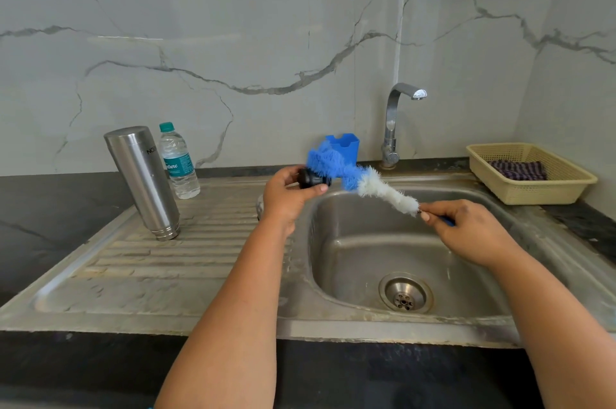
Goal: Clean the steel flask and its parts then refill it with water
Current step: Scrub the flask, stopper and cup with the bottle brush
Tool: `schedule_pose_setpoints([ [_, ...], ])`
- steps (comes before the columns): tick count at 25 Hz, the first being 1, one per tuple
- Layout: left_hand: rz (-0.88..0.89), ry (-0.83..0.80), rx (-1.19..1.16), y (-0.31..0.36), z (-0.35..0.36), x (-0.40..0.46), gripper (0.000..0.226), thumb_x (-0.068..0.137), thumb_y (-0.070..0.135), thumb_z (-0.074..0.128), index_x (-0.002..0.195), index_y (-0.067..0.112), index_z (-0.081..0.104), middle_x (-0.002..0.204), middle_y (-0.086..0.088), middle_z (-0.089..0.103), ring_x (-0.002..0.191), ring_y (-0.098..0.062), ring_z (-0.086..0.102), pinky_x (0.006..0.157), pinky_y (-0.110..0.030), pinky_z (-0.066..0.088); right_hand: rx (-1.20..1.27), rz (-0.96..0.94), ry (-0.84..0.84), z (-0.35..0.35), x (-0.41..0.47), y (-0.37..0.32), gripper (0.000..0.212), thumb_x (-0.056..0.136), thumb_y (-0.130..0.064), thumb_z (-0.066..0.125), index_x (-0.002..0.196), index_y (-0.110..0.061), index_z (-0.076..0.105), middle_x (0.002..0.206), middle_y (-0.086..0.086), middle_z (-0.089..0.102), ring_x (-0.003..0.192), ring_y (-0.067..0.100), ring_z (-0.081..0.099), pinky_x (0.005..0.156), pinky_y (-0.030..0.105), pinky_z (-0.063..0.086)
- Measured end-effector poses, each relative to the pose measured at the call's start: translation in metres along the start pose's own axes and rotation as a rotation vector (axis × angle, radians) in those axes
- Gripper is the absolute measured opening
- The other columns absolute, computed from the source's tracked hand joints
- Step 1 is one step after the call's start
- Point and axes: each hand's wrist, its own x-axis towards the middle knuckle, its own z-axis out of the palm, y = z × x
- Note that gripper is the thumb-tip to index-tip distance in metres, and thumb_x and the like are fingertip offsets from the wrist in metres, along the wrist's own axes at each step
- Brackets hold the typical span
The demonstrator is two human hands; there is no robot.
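Blue and white bristle bottle brush (360,180), gripped by the right hand (466,232), scrubs the small black flask stopper (313,178) held in the left hand (286,197) over the sink (366,242). The inverted steel flask (141,180) waits on the drainboard; rinsing probably follows.

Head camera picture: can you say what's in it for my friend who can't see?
Over a steel sink, the left hand holds a small black stopper while the right hand scrubs it with a blue and white bottle brush. A steel flask and a water bottle stand on the draining board.
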Motion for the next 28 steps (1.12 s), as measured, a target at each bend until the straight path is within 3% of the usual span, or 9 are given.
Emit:
schedule_pose_setpoints([
  [2,0.026,-0.062,0.086,0.001,0.005,-0.004,0.063,0.062,0.001,0.090,0.118,0.014,0.065,0.113,0.000,0.069,0.100,-0.013,0.067,0.084,-0.026,0.054,-0.003,0.001,0.023,0.004,0.004,-0.003,0.031,0.096,-0.021,0.056,0.126,-0.021,0.064,0.120,-0.005,0.067,0.112,0.015,0.059,0.090,0.020,0.039],
  [6,0.011,0.057,-0.003,-0.001,-0.007,0.005,0.058,0.062,0.002,0.090,0.111,0.020,0.065,0.110,0.003,0.070,0.101,-0.013,0.069,0.089,-0.032,0.056,0.006,-0.019,-0.036,-0.001,-0.002,-0.003,0.030,0.096,-0.022,0.056,0.124,-0.023,0.065,0.115,-0.009,0.067,0.104,0.009,0.057,0.088,0.020,0.039],
  [8,0.023,-0.004,0.029,-0.001,-0.007,0.002,0.060,0.063,0.001,0.089,0.114,0.019,0.063,0.113,0.001,0.069,0.105,-0.015,0.068,0.092,-0.034,0.056,-0.005,-0.012,-0.015,0.003,-0.002,-0.003,0.030,0.096,-0.022,0.056,0.125,-0.023,0.064,0.117,-0.007,0.067,0.106,0.011,0.059,0.087,0.021,0.041],
  [11,0.069,-0.127,0.071,0.002,0.009,-0.008,0.061,0.068,0.001,0.087,0.118,0.023,0.060,0.113,0.006,0.066,0.106,-0.009,0.064,0.091,-0.028,0.052,-0.007,0.027,0.056,0.007,0.004,-0.001,0.032,0.096,-0.024,0.055,0.127,-0.022,0.063,0.122,-0.004,0.067,0.113,0.016,0.059,0.091,0.023,0.042],
  [16,-0.019,-0.096,-0.013,0.002,0.002,-0.003,0.054,0.084,0.006,0.075,0.126,0.029,0.051,0.123,0.000,0.063,0.112,-0.012,0.060,0.097,-0.031,0.046,0.045,0.003,0.024,-0.003,-0.003,0.003,0.028,0.095,-0.021,0.057,0.122,-0.022,0.066,0.114,-0.006,0.068,0.107,0.014,0.059,0.087,0.022,0.039],
  [21,-0.082,-0.181,-0.042,0.000,0.016,-0.010,0.050,0.080,0.005,0.078,0.124,0.020,0.058,0.121,-0.005,0.066,0.113,-0.022,0.064,0.094,-0.034,0.053,0.023,0.015,0.041,0.006,0.002,-0.001,0.029,0.095,-0.022,0.057,0.123,-0.022,0.066,0.112,-0.004,0.069,0.095,0.008,0.056,0.082,0.021,0.039],
  [25,-0.103,-0.240,-0.131,-0.001,0.011,-0.009,0.049,0.079,0.010,0.081,0.123,0.015,0.061,0.122,-0.010,0.068,0.112,-0.021,0.067,0.094,-0.032,0.055,0.086,0.057,0.048,-0.015,-0.002,0.009,0.025,0.093,-0.023,0.061,0.116,-0.023,0.070,0.107,-0.011,0.067,0.099,0.006,0.055,0.085,0.021,0.037],
  [28,0.005,-0.153,0.114,-0.006,0.012,-0.008,0.061,0.063,0.014,0.092,0.114,0.025,0.062,0.113,0.000,0.069,0.105,-0.016,0.067,0.093,-0.035,0.054,0.056,0.097,0.021,-0.015,-0.001,0.012,0.024,0.092,-0.024,0.062,0.114,-0.025,0.071,0.101,-0.009,0.070,0.093,0.013,0.061,0.081,0.026,0.043],
])
